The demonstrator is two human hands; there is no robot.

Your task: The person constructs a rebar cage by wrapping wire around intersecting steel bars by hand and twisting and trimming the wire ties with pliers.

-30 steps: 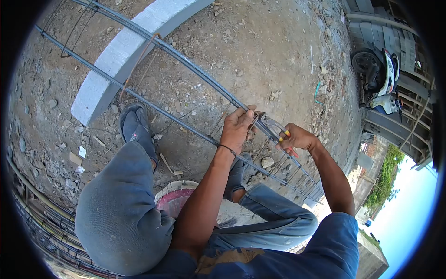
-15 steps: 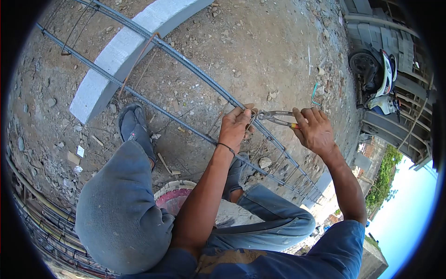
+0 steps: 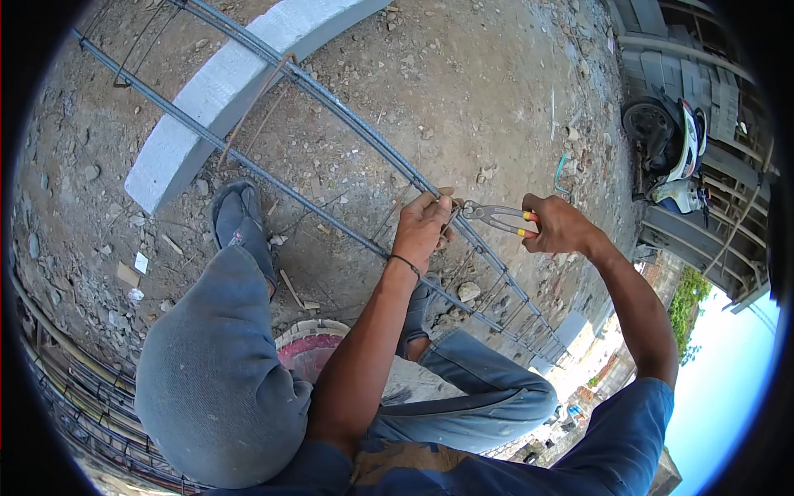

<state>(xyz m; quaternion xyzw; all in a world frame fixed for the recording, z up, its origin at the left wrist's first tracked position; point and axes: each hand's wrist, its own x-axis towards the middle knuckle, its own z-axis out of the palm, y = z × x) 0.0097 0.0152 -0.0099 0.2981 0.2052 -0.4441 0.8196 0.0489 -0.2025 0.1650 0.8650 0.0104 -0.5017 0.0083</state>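
A long rebar cage (image 3: 351, 121) runs diagonally before me, its ribbed bars joined by thin bent stirrups (image 3: 258, 106). My left hand (image 3: 423, 225) is closed around the upper bars at one stirrup, thumb and fingers pinched close to the joint; any wire there is too small to make out. In my right hand (image 3: 561, 225) are end-cutting pincers (image 3: 496, 215) with red and yellow handle grips. Their jaws sit just right of my left fingertips, at the upper bars. Whether the jaws are biting on something is unclear.
A pale concrete block (image 3: 207, 99) lies beneath the cage at upper left. Below my left forearm stands a pinkish bucket (image 3: 310, 347), partly hidden. More rebar cages (image 3: 91, 430) lie at lower left. A motorbike (image 3: 674, 140) is parked at right. Stones litter the dirt.
My right hand has rotated around the pincer handles, its wrist and elbow shifting outward, so both coloured grips now show. The jaws moved only slightly. My left hand keeps its place on the bars.
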